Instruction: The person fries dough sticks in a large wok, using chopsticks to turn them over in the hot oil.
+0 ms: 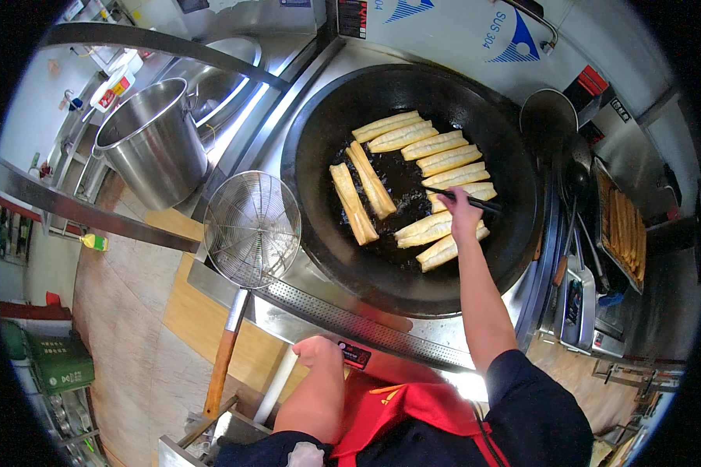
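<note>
Dark chopsticks (pixel 461 198) are gripped in my right hand (pixel 462 213), above the right part of a large black wok (pixel 350 280). Their tips reach the fried dough sticks there. Several pale dough sticks (pixel 450 160) lie in a curved row in the dark oil, and two more (pixel 353 204) lie side by side at the left. My left hand (pixel 318 350), loosely curled, is at the stove's front edge near a small control panel (pixel 354 355); whether it holds anything cannot be told. Left of the wok rests a wire skimmer (pixel 252 229) with a wooden handle.
A tall steel pot (pixel 152 146) stands at the left behind metal rails. At the right are a ladle (pixel 549 119), a steel tray with utensils (pixel 577 309) and a rack of browned dough sticks (pixel 619 227). A green bin (pixel 58 362) is at the lower left.
</note>
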Demonstrator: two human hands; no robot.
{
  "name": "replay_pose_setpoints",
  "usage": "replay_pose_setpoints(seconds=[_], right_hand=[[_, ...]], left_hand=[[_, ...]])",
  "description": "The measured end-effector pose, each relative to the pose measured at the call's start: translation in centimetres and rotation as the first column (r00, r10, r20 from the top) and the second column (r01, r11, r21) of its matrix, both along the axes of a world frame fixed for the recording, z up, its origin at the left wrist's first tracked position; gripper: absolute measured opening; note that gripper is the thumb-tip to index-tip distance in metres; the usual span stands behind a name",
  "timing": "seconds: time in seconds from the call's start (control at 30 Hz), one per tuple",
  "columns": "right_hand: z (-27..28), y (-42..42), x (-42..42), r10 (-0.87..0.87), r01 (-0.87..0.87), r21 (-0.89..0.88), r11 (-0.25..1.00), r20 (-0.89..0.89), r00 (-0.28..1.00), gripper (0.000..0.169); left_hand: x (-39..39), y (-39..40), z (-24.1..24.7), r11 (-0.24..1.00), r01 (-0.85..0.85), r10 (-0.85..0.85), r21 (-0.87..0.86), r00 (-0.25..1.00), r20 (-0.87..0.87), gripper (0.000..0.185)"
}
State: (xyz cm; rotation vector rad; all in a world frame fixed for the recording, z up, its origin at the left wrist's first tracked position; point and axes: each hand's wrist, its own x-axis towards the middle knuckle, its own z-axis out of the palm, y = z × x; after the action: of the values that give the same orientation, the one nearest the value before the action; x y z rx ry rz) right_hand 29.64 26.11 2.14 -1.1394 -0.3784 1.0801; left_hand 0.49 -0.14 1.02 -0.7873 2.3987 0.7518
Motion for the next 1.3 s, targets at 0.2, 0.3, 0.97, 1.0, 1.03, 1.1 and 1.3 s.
replay_pose_setpoints(seconds=[0.2,0.3,0.97,1.0,1.03,1.1,1.3], right_hand=[[-1.0,3.2,-0.6,-0.172,0.207,0.071,0.976,-0.338,0.925,0.028],[-1.4,6.0,-2.7,-0.117,0.181,0.108,0.977,-0.436,0.892,0.033],[-2.4,14.2,-5.7,-0.082,0.087,-0.032,0.996,0.141,0.987,0.027],[-2.6,14.2,-6.5,-0.11,0.115,-0.04,0.993,0.108,0.988,0.028],[-2.7,14.2,-6.6,-0.118,0.12,-0.006,0.993,0.097,0.988,0.028],[-2.8,14.4,-6.6,-0.137,0.132,0.064,0.989,0.076,0.988,0.027],[-0.9,13.0,-6.2,-0.004,-0.034,0.228,0.973,0.162,0.987,0.032]], left_hand=[[0.1,1.3,1.8,0.975,-0.219,0.218,0.04,0.976,0.021,0.062],[0.1,1.0,0.5,0.985,-0.173,0.172,-0.024,0.984,-0.046,0.063],[-1.7,-1.4,-8.1,0.966,-0.21,0.214,-0.152,0.977,0.013,0.061],[-1.6,-1.1,-7.2,0.968,-0.19,0.19,-0.165,0.982,-0.016,0.061],[-1.2,-0.7,-5.5,0.97,-0.164,0.159,-0.177,0.986,-0.042,0.06],[-1.2,-0.6,-5.3,0.98,-0.154,0.146,-0.13,0.987,-0.068,0.059],[-0.7,-0.2,-3.3,0.982,-0.151,0.142,-0.112,0.986,-0.082,0.058]])
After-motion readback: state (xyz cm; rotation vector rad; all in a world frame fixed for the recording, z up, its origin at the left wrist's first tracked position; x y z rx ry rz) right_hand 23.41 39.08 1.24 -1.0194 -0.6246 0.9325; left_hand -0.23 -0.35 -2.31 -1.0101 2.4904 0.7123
